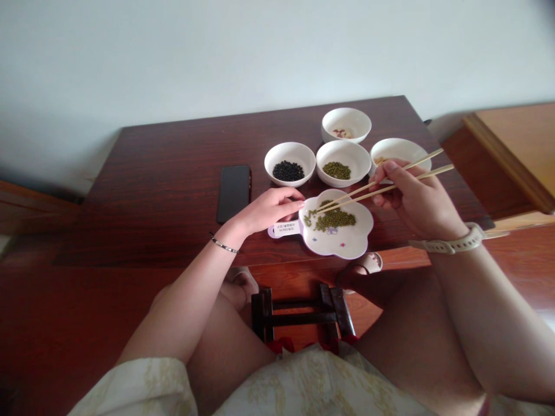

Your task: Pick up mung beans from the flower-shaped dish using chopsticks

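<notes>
My right hand [410, 199] grips a pair of wooden chopsticks [359, 196], their tips down among green mung beans [336, 218]. These beans lie on a white flower-shaped plate [333, 245] with a purple rim and a short labelled handle [287, 229]. At the plate's left edge, just above the handle, my left hand [277, 205] rests with curled fingers holding the rim. Some of its fingers are hidden. Behind the plate stands a white bowl [323, 151] with more mung beans. Whether the chopstick tips pinch a bean is too small to tell.
A bowl of black beans [289, 151] stands left of the mung bean bowl. Behind is a bowl [347, 118] with pale and reddish pieces. Another bowl [401, 148] with yellowish contents is partly behind my right hand. A phone [234, 193] lies on the dark wooden table [173, 173].
</notes>
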Demonstrator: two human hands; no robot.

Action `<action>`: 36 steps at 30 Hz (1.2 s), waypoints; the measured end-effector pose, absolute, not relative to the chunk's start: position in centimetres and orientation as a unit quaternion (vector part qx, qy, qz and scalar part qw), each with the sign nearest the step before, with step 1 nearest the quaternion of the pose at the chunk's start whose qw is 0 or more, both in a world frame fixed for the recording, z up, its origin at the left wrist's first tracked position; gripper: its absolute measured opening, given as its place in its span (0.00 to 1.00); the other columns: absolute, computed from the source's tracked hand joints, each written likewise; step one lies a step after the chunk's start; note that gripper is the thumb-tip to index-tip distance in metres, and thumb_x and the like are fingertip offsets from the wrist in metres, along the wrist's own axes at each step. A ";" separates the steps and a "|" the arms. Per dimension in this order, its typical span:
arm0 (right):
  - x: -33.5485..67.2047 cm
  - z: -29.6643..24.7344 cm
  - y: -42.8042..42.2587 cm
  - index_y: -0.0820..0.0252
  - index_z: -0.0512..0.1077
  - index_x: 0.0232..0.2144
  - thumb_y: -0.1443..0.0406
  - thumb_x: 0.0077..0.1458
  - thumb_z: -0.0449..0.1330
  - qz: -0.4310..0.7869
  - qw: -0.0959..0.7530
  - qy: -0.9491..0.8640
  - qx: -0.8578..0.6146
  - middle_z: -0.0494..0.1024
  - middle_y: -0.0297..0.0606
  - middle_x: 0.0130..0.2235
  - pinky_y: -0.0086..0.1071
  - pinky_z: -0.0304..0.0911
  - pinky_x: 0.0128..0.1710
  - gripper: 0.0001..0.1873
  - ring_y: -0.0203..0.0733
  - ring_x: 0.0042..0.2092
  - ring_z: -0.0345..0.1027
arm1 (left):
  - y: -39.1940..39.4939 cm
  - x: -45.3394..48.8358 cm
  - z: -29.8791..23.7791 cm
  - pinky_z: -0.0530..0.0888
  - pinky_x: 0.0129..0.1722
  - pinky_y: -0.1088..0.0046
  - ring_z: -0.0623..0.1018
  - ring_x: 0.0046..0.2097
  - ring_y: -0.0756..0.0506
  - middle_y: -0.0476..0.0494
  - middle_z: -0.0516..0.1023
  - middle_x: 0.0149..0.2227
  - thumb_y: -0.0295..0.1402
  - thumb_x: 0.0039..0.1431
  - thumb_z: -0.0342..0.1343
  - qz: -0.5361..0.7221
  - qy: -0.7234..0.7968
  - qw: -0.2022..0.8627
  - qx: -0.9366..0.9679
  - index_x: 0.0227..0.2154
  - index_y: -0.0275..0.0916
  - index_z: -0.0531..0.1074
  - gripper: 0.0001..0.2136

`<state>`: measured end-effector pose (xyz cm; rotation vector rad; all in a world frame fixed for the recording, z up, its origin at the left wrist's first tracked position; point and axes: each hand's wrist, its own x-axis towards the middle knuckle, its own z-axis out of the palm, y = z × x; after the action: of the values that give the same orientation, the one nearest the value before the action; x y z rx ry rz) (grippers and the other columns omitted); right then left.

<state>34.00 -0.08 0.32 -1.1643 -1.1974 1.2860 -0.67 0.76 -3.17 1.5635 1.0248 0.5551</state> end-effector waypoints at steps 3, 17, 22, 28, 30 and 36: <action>34.0 0.3 -0.1 0.55 0.85 0.33 0.47 0.76 0.82 0.525 0.497 -0.497 -0.480 0.79 0.37 0.30 0.23 0.68 0.27 0.25 0.35 0.29 0.72 | 0.8 -0.7 -3.2 0.69 0.35 0.71 0.77 0.35 0.45 0.48 0.80 0.35 0.53 0.82 0.73 0.233 0.433 0.566 0.662 0.58 0.39 0.87 0.21; 34.4 0.2 0.1 0.54 0.86 0.34 0.41 0.70 0.86 0.552 0.477 -0.494 -0.473 0.81 0.38 0.34 0.24 0.70 0.26 0.27 0.35 0.30 0.72 | 0.7 -0.5 -3.0 0.71 0.35 0.70 0.78 0.35 0.45 0.47 0.82 0.35 0.53 0.81 0.74 0.239 0.441 0.558 0.662 0.56 0.39 0.88 0.21; 34.2 0.0 0.1 0.54 0.86 0.34 0.42 0.71 0.86 0.546 0.481 -0.498 -0.472 0.81 0.37 0.33 0.25 0.71 0.27 0.27 0.36 0.30 0.73 | 0.5 -0.5 -2.7 0.71 0.35 0.70 0.79 0.35 0.44 0.46 0.82 0.36 0.54 0.80 0.74 0.238 0.445 0.556 0.660 0.56 0.39 0.88 0.21; 34.2 0.4 0.1 0.53 0.85 0.32 0.45 0.74 0.84 0.532 0.486 -0.499 -0.481 0.79 0.37 0.30 0.27 0.68 0.27 0.26 0.37 0.29 0.72 | 0.5 -0.4 -2.6 0.70 0.34 0.70 0.78 0.35 0.45 0.47 0.81 0.35 0.53 0.81 0.73 0.231 0.446 0.560 0.659 0.56 0.39 0.88 0.20; 34.2 0.5 0.2 0.53 0.85 0.32 0.45 0.74 0.84 0.533 0.483 -0.498 -0.485 0.79 0.38 0.30 0.28 0.68 0.27 0.25 0.39 0.30 0.72 | 0.5 -0.4 -2.5 0.70 0.34 0.70 0.78 0.34 0.45 0.47 0.81 0.35 0.53 0.80 0.74 0.233 0.446 0.561 0.658 0.56 0.40 0.88 0.21; 34.2 0.5 0.0 0.52 0.85 0.34 0.43 0.72 0.84 0.543 0.470 -0.495 -0.489 0.81 0.39 0.32 0.31 0.68 0.26 0.25 0.40 0.29 0.72 | 0.4 -0.3 -2.3 0.70 0.34 0.70 0.78 0.34 0.44 0.47 0.81 0.34 0.54 0.80 0.74 0.235 0.449 0.558 0.657 0.55 0.40 0.87 0.21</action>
<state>34.17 -0.01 0.50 -1.1974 -1.2125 1.3306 -0.34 0.36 -2.31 1.5495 1.0596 0.5539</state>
